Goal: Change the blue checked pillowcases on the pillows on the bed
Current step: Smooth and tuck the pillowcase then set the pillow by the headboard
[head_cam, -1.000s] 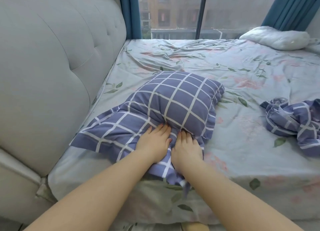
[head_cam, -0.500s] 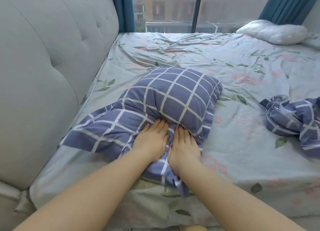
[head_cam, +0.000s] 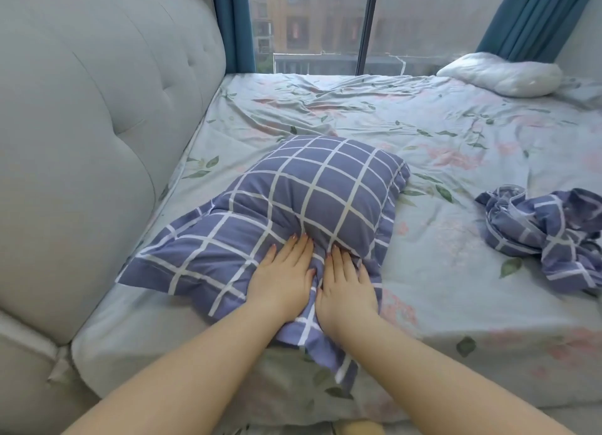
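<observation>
Left hand (head_cam: 282, 280) and right hand (head_cam: 347, 289) flat, fingers straight, pressing blue checked pillow (head_cam: 312, 193) mid-frame on bed (head_cam: 456, 239), crumpled checked pillowcase (head_cam: 547, 229) at right edge, bare white pillow (head_cam: 501, 78) upper right

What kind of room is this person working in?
Most likely a bedroom: a bed with a floral sheet, a padded grey headboard along its side, a blue checked pillow on it, and a big window with blue curtains.
</observation>
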`<state>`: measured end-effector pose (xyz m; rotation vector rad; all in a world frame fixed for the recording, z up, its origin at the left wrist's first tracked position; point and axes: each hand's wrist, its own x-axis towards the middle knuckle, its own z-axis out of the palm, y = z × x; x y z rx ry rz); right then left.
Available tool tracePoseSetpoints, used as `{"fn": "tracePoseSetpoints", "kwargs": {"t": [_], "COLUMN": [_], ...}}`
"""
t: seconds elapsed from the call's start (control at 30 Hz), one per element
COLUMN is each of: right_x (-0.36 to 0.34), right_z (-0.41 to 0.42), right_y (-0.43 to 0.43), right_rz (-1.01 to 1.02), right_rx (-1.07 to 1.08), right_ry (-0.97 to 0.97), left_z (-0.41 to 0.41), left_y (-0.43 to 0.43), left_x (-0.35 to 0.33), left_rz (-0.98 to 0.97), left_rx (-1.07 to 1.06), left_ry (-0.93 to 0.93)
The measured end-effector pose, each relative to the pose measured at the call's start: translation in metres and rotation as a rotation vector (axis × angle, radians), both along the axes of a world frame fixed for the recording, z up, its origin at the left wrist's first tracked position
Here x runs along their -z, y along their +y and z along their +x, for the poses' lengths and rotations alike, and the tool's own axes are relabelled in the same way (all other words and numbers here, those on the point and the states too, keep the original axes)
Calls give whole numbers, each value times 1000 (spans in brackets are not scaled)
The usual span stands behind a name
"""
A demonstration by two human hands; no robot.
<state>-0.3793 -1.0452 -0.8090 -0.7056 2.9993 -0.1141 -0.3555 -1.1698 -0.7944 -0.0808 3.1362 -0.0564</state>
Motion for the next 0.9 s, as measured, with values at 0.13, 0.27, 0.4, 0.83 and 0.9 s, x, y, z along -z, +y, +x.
{"fn": "tracePoseSetpoints", "kwargs": {"t": [0.13,0.27,0.4,0.83,0.9], "right_x": [-34,-65,-70,-43,-37], "right_z": [32,32,5,-87,-92], "right_y": [19,24,23,2,-1], "right_rz": [182,-131,-605,-1493,-1597], "right_rx": [-51,10,285,740,687], "right_ry": [-159,-123,-12,-712,-674], "left_z": [45,76,89,62,57], "left_y": [8,3,-24,-100,-108], "left_x": [-13,-37,-67,-53,-44], "left_rz": [10,416,768,1965,1885], "left_rx": [9,-104,-581,-1176,-1209], "left_ry": [-10,77,431,318,468]}}
